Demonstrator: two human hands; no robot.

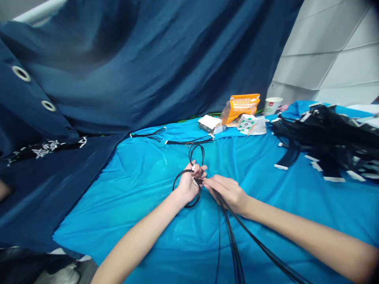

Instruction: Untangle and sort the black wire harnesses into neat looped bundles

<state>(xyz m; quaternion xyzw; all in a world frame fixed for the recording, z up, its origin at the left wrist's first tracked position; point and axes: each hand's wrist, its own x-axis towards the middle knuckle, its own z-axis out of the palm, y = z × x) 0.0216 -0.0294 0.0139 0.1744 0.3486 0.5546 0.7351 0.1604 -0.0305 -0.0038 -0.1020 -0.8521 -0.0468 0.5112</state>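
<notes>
No lettering can be read. The pale print point(244, 101) on the orange bag point(229, 117) and the red label point(271, 104) on the far cup point(276, 110) are too blurred.

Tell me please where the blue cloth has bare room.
Bare blue cloth shows between the left hand and dark cloth, and between the right hand and cable pile. That pile crowds the far right; the orange bag and box crowd the far edge.
</notes>
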